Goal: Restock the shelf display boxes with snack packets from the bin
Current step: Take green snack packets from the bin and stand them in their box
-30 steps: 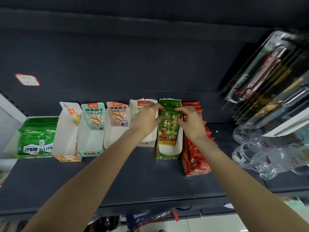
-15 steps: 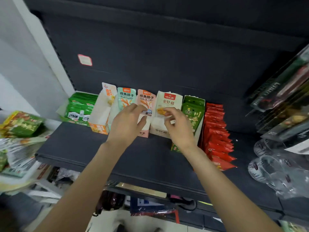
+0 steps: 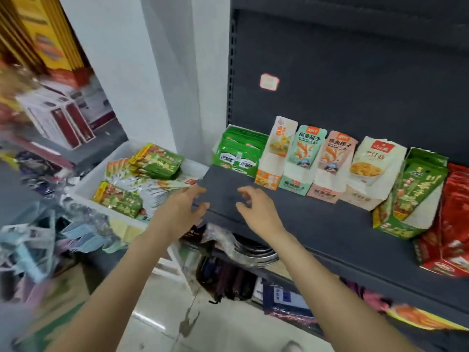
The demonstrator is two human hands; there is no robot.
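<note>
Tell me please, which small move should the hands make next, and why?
Probably the left hand should reach on into the white plastic bin and take a grip on the green snack packets stacked there. Both hands, the right hand too, are empty with loosely spread fingers, and the tall green cardboard display box on the dark shelf looks only partly filled.

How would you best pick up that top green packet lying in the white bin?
Come from above and pinch the near long edge of the top green packet. It lies flat and thin atop a stack in the white bin, so only its edges give fingers purchase.
</note>
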